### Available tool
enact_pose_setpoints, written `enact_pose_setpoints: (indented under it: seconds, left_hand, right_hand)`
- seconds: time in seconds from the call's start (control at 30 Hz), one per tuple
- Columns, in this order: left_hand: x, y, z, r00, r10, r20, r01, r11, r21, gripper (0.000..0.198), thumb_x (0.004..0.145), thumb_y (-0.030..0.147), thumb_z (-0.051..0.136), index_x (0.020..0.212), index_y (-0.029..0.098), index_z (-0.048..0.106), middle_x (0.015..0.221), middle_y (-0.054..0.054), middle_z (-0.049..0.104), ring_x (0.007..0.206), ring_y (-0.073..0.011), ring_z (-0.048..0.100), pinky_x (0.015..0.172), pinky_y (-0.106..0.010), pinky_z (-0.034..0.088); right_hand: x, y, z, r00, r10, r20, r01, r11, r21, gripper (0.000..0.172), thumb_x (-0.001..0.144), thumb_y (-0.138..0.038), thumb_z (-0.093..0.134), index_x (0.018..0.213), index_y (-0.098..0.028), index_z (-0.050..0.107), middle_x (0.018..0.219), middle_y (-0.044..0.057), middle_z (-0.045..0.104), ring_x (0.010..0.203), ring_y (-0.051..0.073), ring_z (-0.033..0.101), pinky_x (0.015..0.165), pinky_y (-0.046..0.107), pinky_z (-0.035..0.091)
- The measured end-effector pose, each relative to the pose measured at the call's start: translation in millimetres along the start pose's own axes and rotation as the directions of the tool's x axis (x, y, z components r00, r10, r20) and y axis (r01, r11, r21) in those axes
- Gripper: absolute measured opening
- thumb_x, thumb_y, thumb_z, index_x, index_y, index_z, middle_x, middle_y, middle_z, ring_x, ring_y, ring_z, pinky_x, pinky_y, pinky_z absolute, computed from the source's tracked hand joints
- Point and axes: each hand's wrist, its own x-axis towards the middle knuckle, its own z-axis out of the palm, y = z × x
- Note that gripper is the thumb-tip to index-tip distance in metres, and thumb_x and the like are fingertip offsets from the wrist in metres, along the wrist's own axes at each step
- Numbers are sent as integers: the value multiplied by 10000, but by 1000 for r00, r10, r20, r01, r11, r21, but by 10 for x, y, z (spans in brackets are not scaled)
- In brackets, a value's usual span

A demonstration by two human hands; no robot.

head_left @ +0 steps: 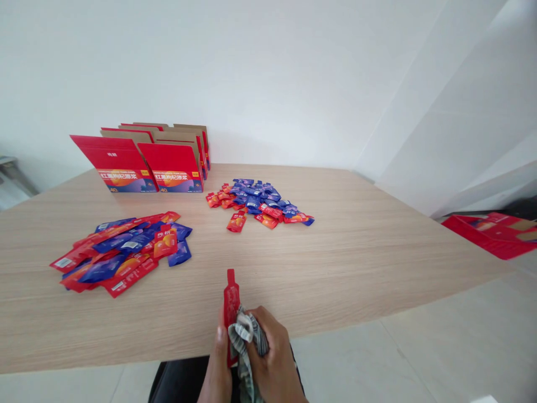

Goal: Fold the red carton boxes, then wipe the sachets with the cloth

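Observation:
Near the front edge of the table, my left hand (217, 361) grips a red pouch (231, 302), which stands upright with its narrow neck pointing away from me. My right hand (274, 355) is closed around a crumpled grey-and-white striped cloth (243, 331) and presses it against the pouch's right side. The cloth hides part of the pouch, and some of my fingers are out of sight behind both. To the left lies a heap of red and blue pouches (126, 246). A second pile of smaller-looking red and blue pouches (255, 198) is farther back.
Several open red cartons (170, 162) with printed fronts stand at the back left of the wooden table (356, 240), near the white wall. Beyond the table's right edge is a red box (482, 238). Pale tiles (377, 364) cover the floor.

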Motion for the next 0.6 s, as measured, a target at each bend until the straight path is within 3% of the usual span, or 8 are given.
enact_pose_setpoints:
  seconds: [0.1,0.17,0.23,0.33,0.4,0.47,0.53,0.6]
  left_hand:
    - [49,31,-55,993,-115,-15,102,929,-356,771,964,708,664,1531,187,667,1346,-142,792,1390,-371,667,1235,-510,495]
    - [52,83,-27,992,-122,-1,113,918,-381,702,942,662,731,1492,225,706,1248,-121,814,1269,-350,723,1118,-470,579]
    - [35,164,44,995,-104,11,99,906,-411,626,896,548,848,1441,257,744,1136,-85,805,1084,-279,750,964,-380,625]
    - [1,302,157,999,-27,45,45,880,-472,652,789,397,986,1387,267,761,949,-2,690,783,-128,642,677,-229,570]
    - [-6,361,171,999,-15,41,33,862,-506,627,745,357,1021,1318,259,785,885,28,629,696,-82,579,539,-163,485]
    - [16,373,115,998,-58,-32,33,854,-519,491,756,304,1013,1203,248,820,894,16,680,717,-80,636,538,-124,501]
    - [68,352,11,983,-99,-155,2,850,-526,398,766,221,988,1133,247,835,965,-12,774,822,-115,741,700,-140,610]
    - [129,325,-92,966,-101,-240,-33,867,-498,453,760,210,976,1186,265,831,1080,-39,840,961,-178,809,895,-219,659]
  right_hand:
    - [0,10,8,999,20,-34,-19,1000,18,119,987,-209,623,952,-224,736,852,2,758,737,159,700,707,207,510]
    - [-1,44,-11,996,61,-62,-58,997,55,124,1003,-229,625,939,-221,730,833,0,745,745,164,699,707,209,510]
    - [-9,79,-36,991,88,-99,-80,993,86,144,1020,-258,624,934,-220,732,813,-1,733,736,167,692,699,213,512]
    - [-26,98,-76,981,100,-166,-85,992,93,177,1031,-287,617,914,-222,733,798,3,721,717,172,678,684,220,522]
    - [-34,86,-102,976,99,-194,-83,993,90,186,1026,-311,624,904,-226,735,779,6,710,699,180,666,660,230,526]
    - [-41,66,-123,973,96,-208,-78,993,92,199,1018,-337,633,882,-230,731,750,8,695,672,187,652,629,241,524]
    - [-47,49,-134,974,93,-205,-76,993,91,217,1020,-341,621,861,-232,721,745,11,688,669,191,652,625,251,523]
    - [-53,38,-127,978,91,-185,-78,994,77,199,1018,-319,612,871,-233,715,768,10,690,691,190,661,649,255,524]
